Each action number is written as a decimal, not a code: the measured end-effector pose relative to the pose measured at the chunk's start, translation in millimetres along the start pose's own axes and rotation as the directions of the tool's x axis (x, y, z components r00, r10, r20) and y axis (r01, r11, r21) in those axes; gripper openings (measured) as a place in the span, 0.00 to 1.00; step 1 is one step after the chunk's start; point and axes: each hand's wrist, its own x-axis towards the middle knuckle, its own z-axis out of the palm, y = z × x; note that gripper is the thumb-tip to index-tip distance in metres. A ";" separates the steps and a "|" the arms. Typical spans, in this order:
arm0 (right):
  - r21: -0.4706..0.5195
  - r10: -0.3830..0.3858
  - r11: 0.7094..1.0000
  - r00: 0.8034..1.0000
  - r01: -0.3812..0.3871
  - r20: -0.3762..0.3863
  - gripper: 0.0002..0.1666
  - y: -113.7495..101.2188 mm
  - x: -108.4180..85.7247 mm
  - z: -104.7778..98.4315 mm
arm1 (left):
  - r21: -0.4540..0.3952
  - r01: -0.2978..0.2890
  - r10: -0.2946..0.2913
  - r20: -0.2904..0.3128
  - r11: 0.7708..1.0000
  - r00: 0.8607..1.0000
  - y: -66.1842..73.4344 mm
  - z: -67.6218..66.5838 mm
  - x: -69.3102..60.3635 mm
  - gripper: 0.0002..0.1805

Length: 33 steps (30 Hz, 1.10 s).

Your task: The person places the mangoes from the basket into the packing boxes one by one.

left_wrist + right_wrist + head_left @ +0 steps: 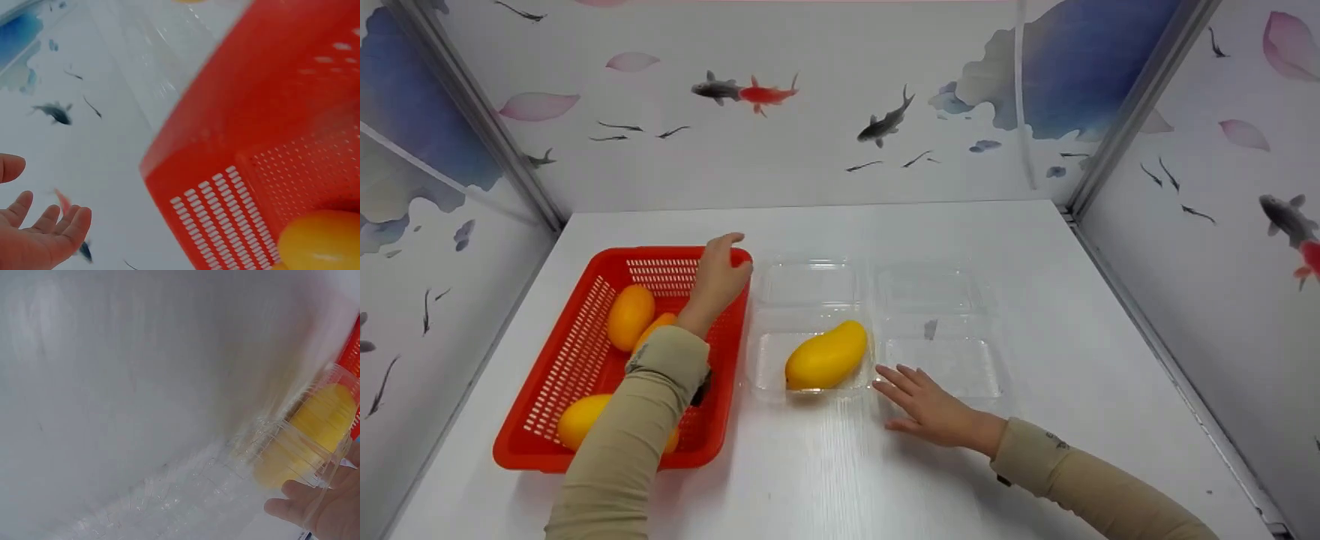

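A curved yellow mango [826, 355] lies in a clear plastic box [808, 285] between the person's loosely bent, empty left hand [718, 282] and outspread right hand [934, 409].

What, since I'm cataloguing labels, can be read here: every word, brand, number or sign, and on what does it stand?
No text can be read.
Right sleeve: dark mark at the cuff, too small to tell whether it is lettering.
Left sleeve: a similar mark, equally unreadable.
Right clear container: grey patch, nothing legible.
Yellow fruit and red basket: no text visible.
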 end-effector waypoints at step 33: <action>0.033 0.035 0.999 0.999 -0.035 0.009 0.38 0.7 -0.1 2.8 | 0.453 0.329 -0.383 0.029 0.829 0.923 -108.2 -27.1 -36.0 0.25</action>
